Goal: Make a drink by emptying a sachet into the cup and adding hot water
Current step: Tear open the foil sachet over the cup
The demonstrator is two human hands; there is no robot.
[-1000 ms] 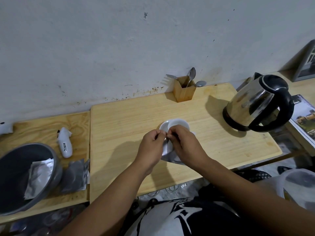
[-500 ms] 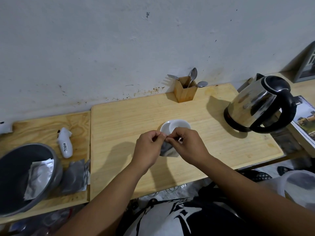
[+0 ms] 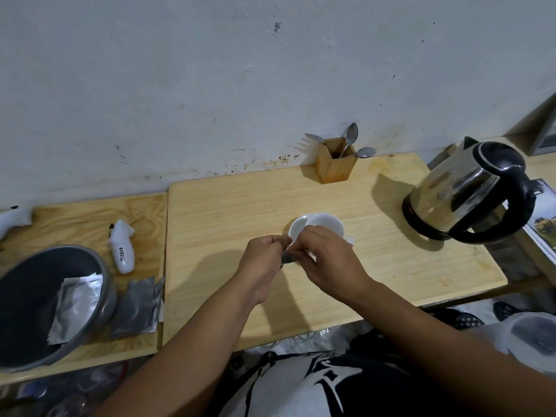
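While both hands (image 3: 296,260) pinch a sachet (image 3: 287,259), pale wooden tabletop (image 3: 225,212) against scuffed white wall (image 3: 180,85)

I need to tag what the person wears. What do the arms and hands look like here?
Both forearms are bare, with no sleeves showing. The left hand and right hand show no gloves, rings or watch. The torso garment is white with black markings.

Both forearms reach forward and meet just in front of the cup (image 3: 319,225). The left hand (image 3: 264,260) and right hand (image 3: 326,260) have curled fingers, fingertips nearly touching, together pinching the sachet (image 3: 288,258) at the cup's near rim.
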